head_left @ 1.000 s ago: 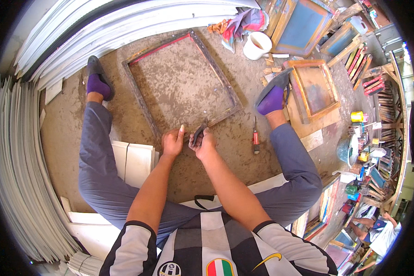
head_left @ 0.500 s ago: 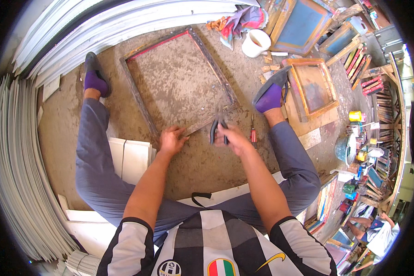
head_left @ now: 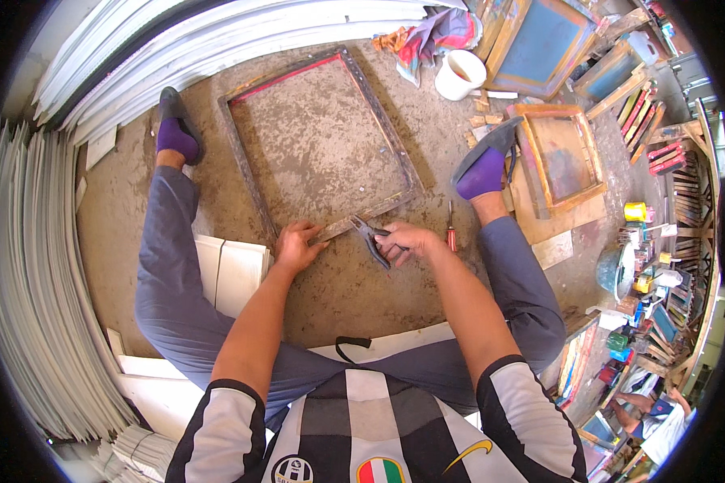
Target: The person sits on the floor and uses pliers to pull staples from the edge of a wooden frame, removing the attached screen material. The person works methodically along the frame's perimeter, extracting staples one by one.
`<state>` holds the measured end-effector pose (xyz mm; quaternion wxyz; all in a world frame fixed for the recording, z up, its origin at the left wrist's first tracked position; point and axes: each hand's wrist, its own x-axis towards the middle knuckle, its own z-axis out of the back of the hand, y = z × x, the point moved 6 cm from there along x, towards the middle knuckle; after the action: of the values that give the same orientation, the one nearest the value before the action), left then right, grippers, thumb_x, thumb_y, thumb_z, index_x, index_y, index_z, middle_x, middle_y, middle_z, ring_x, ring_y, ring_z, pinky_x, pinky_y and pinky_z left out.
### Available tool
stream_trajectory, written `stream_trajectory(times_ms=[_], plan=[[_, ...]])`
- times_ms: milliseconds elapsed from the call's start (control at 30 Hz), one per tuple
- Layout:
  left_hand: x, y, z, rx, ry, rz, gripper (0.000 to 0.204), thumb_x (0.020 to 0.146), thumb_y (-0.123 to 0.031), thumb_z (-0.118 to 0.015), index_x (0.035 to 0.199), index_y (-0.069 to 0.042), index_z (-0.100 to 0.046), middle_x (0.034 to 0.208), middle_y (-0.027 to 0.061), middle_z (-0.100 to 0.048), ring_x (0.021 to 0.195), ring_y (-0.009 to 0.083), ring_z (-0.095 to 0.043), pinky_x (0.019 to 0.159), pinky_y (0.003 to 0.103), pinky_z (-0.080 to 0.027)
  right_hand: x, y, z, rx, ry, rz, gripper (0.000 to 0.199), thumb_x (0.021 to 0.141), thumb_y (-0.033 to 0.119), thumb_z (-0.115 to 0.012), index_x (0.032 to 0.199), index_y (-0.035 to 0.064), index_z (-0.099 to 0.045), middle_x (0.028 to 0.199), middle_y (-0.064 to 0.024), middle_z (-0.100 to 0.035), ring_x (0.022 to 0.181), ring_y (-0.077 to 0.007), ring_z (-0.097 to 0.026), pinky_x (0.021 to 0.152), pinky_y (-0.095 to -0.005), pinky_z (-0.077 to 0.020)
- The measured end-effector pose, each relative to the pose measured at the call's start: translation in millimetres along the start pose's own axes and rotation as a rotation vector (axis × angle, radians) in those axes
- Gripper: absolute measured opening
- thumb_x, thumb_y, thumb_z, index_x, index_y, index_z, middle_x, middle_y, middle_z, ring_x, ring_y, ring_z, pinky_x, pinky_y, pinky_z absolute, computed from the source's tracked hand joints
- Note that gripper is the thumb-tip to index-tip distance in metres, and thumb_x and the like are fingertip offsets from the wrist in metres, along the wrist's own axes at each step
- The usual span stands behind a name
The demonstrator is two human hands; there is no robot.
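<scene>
A worn wooden frame (head_left: pixel 391 145) with bare concrete showing through its middle lies on the floor between my feet. My left hand (head_left: pixel 298 246) grips its near bar close to the near-left corner, fingers closed over the wood. In my right hand (head_left: pixel 407 241) is a pair of pliers (head_left: pixel 369 238) with dark handles. Their jaws meet the near bar right of my left hand; whether they pinch anything there is too small to tell. A screwdriver (head_left: pixel 451 239) with a red handle lies on the floor just right of my right hand.
A smaller mesh-covered frame (head_left: pixel 598 161) lies on cardboard beyond my right foot. Farther back stand a white bucket (head_left: pixel 460 75), a crumpled cloth (head_left: pixel 427 40) and blue screens (head_left: pixel 540 44). White sheets (head_left: pixel 40 282) are stacked at left. Another person (head_left: pixel 656 410) is at far right.
My right hand has swung the pliers left, from near the frame's right corner onto its near bar. My left hand keeps its hold. The whole view has shifted slightly.
</scene>
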<state>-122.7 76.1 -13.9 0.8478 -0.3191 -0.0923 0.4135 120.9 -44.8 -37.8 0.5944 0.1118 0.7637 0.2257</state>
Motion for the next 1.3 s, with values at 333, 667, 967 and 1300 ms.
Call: stream_trajectory(times_ms=[333, 667, 967, 1300], plan=[[-3, -2, 1, 0.009, -0.018, 0.004, 0.04, 0.074, -0.03, -0.083, 0.109, -0.011, -0.076, 0.106, 0.006, -0.068, 0.104, 0.0299, -0.061, 0.092, 0.042, -0.049, 5, 34, 22, -0.113, -0.072, -0.076, 0.042, 0.095, 0.043, -0.063, 0.114, 0.0054, -0.065, 0.092, -0.0103, -0.068, 0.081, -0.0228, -0.066, 0.067, -0.0461, -0.0565], [-4, -15, 5, 0.126, -0.081, -0.046, 0.045, 0.078, -0.041, -0.079, 0.111, -0.012, -0.075, 0.11, 0.0081, -0.068, 0.107, 0.0297, -0.06, 0.092, 0.042, -0.047, -7, 29, 3, 0.025, -0.138, 0.039, 0.037, 0.099, 0.04, -0.058, 0.1, 0.0036, -0.064, 0.072, -0.0095, -0.067, 0.053, -0.0212, -0.063, 0.046, -0.0365, -0.0488], [-4, -11, 4, 0.099, -0.054, -0.012, 0.047, 0.078, -0.043, -0.079, 0.115, -0.016, -0.073, 0.114, 0.0089, -0.067, 0.111, 0.0315, -0.058, 0.096, 0.045, -0.045, -44, 94, -36, -0.431, -0.391, 0.011, 0.044, 0.098, 0.035, -0.06, 0.077, -0.0033, -0.061, 0.057, -0.0084, -0.061, 0.045, -0.0219, -0.062, 0.04, -0.0356, -0.0454], [-21, -48, -14, 0.395, -0.026, -0.191, 0.066, 0.087, -0.049, -0.068, 0.146, -0.027, -0.048, 0.155, 0.0151, -0.033, 0.134, 0.0368, -0.04, 0.113, 0.054, -0.03, -27, -22, -32, 0.168, -0.301, 0.152, 0.04, 0.099, 0.042, -0.058, 0.107, 0.0035, -0.062, 0.093, -0.0123, -0.069, 0.077, -0.023, -0.069, 0.057, -0.04, -0.056]])
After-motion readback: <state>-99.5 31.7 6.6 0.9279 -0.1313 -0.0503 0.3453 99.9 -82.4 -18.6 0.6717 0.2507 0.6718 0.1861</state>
